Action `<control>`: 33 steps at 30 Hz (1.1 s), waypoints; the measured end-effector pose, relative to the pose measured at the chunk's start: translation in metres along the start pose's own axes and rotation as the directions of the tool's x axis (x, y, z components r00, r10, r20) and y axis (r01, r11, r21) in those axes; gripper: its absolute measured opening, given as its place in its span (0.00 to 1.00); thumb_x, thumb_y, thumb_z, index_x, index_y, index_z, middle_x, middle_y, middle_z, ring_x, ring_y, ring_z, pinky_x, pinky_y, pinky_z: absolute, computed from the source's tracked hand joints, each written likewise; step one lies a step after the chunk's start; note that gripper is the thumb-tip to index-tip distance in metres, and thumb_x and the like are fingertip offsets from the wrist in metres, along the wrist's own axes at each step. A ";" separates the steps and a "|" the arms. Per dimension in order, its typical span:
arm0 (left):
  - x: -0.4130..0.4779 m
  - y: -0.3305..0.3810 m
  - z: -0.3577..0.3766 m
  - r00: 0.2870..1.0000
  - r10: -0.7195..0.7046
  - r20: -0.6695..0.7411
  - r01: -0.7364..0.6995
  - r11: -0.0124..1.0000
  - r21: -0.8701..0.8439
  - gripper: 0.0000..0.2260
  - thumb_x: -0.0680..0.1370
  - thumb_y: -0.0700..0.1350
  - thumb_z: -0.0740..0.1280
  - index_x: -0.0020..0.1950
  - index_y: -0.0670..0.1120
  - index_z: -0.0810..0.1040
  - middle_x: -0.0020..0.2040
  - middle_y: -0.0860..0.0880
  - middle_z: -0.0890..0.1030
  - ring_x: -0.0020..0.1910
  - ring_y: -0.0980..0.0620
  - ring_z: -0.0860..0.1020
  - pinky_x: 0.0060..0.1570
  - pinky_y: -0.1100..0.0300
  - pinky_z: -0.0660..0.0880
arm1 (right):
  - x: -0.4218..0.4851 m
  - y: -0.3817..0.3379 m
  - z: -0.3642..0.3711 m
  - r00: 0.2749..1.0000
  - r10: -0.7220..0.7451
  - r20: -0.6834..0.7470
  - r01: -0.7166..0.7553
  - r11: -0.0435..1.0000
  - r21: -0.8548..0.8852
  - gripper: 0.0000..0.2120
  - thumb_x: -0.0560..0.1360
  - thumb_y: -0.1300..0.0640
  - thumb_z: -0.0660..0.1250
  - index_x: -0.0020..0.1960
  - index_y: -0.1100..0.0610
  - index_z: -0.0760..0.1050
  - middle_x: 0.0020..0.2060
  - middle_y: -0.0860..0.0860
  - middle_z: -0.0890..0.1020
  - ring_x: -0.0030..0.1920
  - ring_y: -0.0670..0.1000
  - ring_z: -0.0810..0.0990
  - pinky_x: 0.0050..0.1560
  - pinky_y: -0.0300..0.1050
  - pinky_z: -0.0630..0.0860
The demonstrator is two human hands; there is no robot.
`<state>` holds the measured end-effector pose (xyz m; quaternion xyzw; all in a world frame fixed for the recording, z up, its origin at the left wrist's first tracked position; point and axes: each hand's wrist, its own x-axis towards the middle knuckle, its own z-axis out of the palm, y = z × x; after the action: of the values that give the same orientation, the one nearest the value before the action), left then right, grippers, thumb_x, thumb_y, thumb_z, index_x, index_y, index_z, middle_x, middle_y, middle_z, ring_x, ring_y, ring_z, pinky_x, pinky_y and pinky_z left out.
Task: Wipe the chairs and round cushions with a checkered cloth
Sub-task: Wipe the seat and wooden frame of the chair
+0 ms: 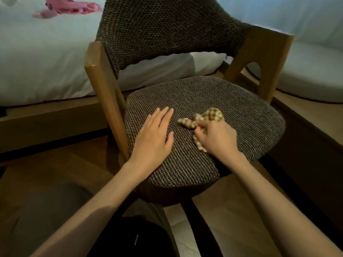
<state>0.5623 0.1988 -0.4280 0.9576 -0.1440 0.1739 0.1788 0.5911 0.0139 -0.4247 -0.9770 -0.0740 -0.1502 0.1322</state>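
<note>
- The chair (101,76) has a plain wooden frame of thick, squared posts with a warm brown finish.
- Its seat pad (246,115) is broad, with rounded corners, and is covered in a coarse brown-and-grey basket weave.
- The backrest (167,28) is a curved band in the same rough weave, stretched between the two rear posts, with an open gap between it and the seat.
- The checkered cloth (210,115) is small and soft, in tan, cream and dark squares. It lies crumpled and twisted about the middle of the seat pad.
- The right hand (216,139) pinches the cloth's near end, fingers curled around the bunched fabric, with one strip trailing under the palm.
- The left hand (154,134) lies flat and relaxed on the seat pad near its left edge, fingers straight and together, holding nothing.
- The floor (232,210) is smooth, pale wood-look boards, in dim light.
- A bed (46,62) with white, lightly creased bedding stands behind the chair on a low wooden base.
- A pink soft toy (68,7) lies on the bedding toward the far left.
- A pale, rounded cushion (311,80) sits to the right of the chair.
</note>
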 end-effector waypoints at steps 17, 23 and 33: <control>0.052 -0.012 0.029 0.910 -0.258 0.325 0.184 0.953 0.242 0.22 0.82 0.57 0.45 0.76 0.57 0.56 0.78 0.49 0.54 0.76 0.47 0.50 0.73 0.47 0.44 | -0.004 0.054 -0.017 0.956 0.269 -0.115 -0.279 0.958 -0.073 0.15 0.77 0.46 0.56 0.54 0.47 0.80 0.38 0.49 0.81 0.38 0.52 0.79 0.35 0.42 0.69; 0.078 -0.020 0.036 0.884 -0.290 0.367 0.201 0.944 0.262 0.23 0.81 0.58 0.45 0.76 0.58 0.53 0.78 0.47 0.53 0.76 0.44 0.50 0.73 0.43 0.44 | 0.000 0.046 -0.003 0.935 0.346 -0.080 -0.336 0.934 0.118 0.16 0.75 0.46 0.58 0.55 0.46 0.81 0.30 0.48 0.78 0.37 0.52 0.78 0.45 0.47 0.75; 0.113 -0.036 0.054 0.878 -0.315 0.361 0.217 0.933 0.286 0.22 0.81 0.58 0.44 0.76 0.58 0.53 0.78 0.49 0.52 0.76 0.44 0.48 0.73 0.43 0.43 | 0.059 0.092 -0.007 0.946 0.306 -0.110 -0.310 0.950 -0.026 0.12 0.79 0.52 0.58 0.59 0.47 0.77 0.35 0.45 0.77 0.41 0.48 0.75 0.61 0.50 0.62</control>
<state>0.6912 0.1860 -0.4421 0.9977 -0.0217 -0.0366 0.0524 0.6624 -0.0696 -0.4219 -0.9699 0.0898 -0.1804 0.1365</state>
